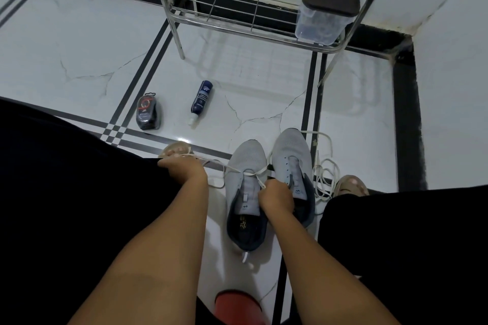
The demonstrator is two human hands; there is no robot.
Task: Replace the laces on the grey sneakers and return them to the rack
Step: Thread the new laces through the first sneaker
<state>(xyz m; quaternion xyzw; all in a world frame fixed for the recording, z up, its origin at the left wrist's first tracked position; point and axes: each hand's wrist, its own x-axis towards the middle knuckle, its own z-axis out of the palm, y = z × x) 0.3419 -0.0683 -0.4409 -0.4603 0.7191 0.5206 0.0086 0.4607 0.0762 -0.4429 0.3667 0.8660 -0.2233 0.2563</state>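
**Currently: relacing under way, left sneaker on the floor**

Currently the two grey knit sneakers sit side by side on the white tiled floor, between the person's knees. The left hand pinches one end of the cream flat lace, drawn out sideways; the right hand grips the other end at the eyelets. The lace looks limp and light; best held near its tip. A spare loose lace lies coiled beside the right sneaker. The steel wire rack stands ahead; a blue spray bottle and black polish sponge lie between.
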